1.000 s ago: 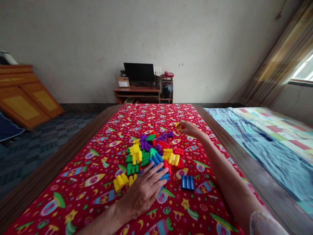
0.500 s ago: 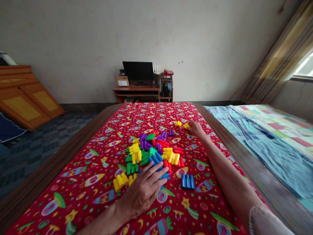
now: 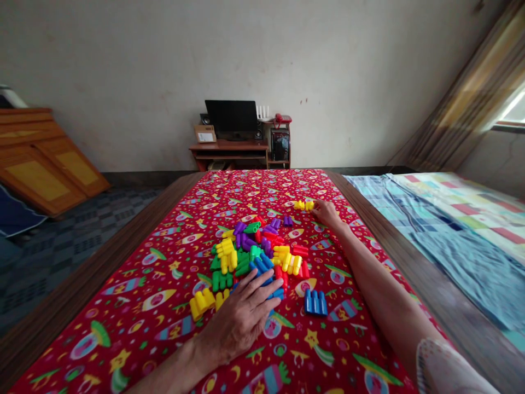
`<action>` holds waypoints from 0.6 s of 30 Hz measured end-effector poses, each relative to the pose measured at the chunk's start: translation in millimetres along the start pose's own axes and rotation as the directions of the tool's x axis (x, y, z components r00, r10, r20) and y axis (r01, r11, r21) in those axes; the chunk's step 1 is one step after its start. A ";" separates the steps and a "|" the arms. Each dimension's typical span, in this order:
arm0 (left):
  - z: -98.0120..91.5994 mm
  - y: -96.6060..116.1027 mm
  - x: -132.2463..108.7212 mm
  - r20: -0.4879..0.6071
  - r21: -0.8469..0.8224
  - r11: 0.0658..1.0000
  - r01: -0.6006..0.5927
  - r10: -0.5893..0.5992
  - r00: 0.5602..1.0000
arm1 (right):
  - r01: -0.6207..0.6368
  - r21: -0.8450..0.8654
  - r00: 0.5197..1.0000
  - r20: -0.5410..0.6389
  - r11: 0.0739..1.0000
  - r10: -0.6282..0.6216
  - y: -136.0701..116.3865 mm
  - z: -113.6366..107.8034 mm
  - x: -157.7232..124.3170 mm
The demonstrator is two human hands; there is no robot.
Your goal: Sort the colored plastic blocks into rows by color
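My left hand (image 3: 241,316) lies with its fingers stretched over the near side of a pile of plastic building blocks. Under and beside those fingertips are blue blocks (image 3: 262,265), partly covered. At the far right of the cloth, my right hand (image 3: 327,213) pinches a yellow building block (image 3: 309,206) low on the surface. That block sits end to end with another yellow block (image 3: 299,205); whether they touch, I cannot tell. Green blocks (image 3: 222,281), purple blocks (image 3: 245,242), red blocks (image 3: 300,250) and more yellow blocks (image 3: 292,264) make up the pile.
A single blue block (image 3: 315,302) lies right of the pile, and a small purple block (image 3: 287,221) beyond it. The red patterned cloth (image 3: 135,328) covers a wooden table (image 3: 164,216). Past it stands a desk (image 3: 229,146) with a monitor (image 3: 232,117). A bed (image 3: 459,246) is at the right.
My right hand has shifted slightly left and away, bringing its yellow block into line with the other yellow block. My left hand has stayed in place.
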State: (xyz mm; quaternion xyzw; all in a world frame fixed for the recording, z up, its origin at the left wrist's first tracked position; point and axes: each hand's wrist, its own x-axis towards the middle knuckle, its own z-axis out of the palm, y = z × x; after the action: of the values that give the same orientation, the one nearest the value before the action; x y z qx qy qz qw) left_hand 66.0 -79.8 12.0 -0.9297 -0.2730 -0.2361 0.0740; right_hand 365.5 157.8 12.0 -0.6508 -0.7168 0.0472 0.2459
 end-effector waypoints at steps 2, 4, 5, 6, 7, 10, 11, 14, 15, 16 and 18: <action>0.3 0.1 0.5 -0.011 -0.005 1.000 0.003 -0.003 1.000 | -0.005 0.003 1.000 0.000 1.000 0.005 -1.1 -1.3 -1.5; 0.3 0.2 0.8 -0.022 -0.013 1.000 0.005 -0.005 1.000 | -0.007 0.004 1.000 0.006 1.000 0.007 -2.5 -3.9 -3.5; 0.1 0.2 0.8 -0.024 -0.016 1.000 0.006 -0.006 1.000 | -0.007 0.004 1.000 0.008 1.000 0.007 -3.4 -5.8 -4.4; -0.1 0.3 0.7 -0.023 -0.019 1.000 0.007 -0.008 1.000 | -0.006 0.003 1.000 0.009 1.000 0.006 -4.6 -8.5 -4.9; -0.3 0.4 0.7 -0.020 -0.019 1.000 0.006 -0.007 1.000 | -0.006 0.001 1.000 0.009 1.000 0.006 -6.4 -11.9 -5.0; -0.9 0.5 0.3 -0.016 -0.021 1.000 0.006 -0.006 1.000 | -0.002 -0.010 1.000 0.000 1.000 0.002 -17.8 -28.3 -4.1; -1.0 0.5 0.2 -0.019 -0.023 1.000 0.007 -0.008 1.000 | 0.013 -0.013 1.000 0.010 1.000 -0.013 -24.9 -35.5 -4.4; -0.7 0.4 0.2 -0.032 -0.028 1.000 0.010 -0.011 0.999 | 0.197 0.044 0.953 0.225 0.979 -0.202 -57.9 -56.5 -14.1; -0.5 0.4 0.3 -0.035 -0.029 1.000 0.009 -0.010 0.999 | 0.289 0.096 0.891 0.337 0.952 -0.304 -72.1 -61.4 -21.4; -0.3 0.3 0.4 -0.036 -0.030 0.999 0.009 -0.010 0.999 | 0.374 0.158 0.803 0.438 0.914 -0.404 -87.0 -64.5 -30.6; 0.0 0.2 0.7 -0.037 -0.033 0.999 0.008 -0.009 0.999 | 0.508 0.190 0.658 0.544 0.840 -0.520 -115.4 -64.4 -52.8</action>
State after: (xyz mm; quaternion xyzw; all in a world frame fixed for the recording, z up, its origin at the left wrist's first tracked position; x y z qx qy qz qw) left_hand 66.6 -79.7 12.3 -0.9250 -0.2715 -0.2582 0.0631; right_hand 288.9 73.9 97.7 -0.3734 -0.9101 0.1778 0.0276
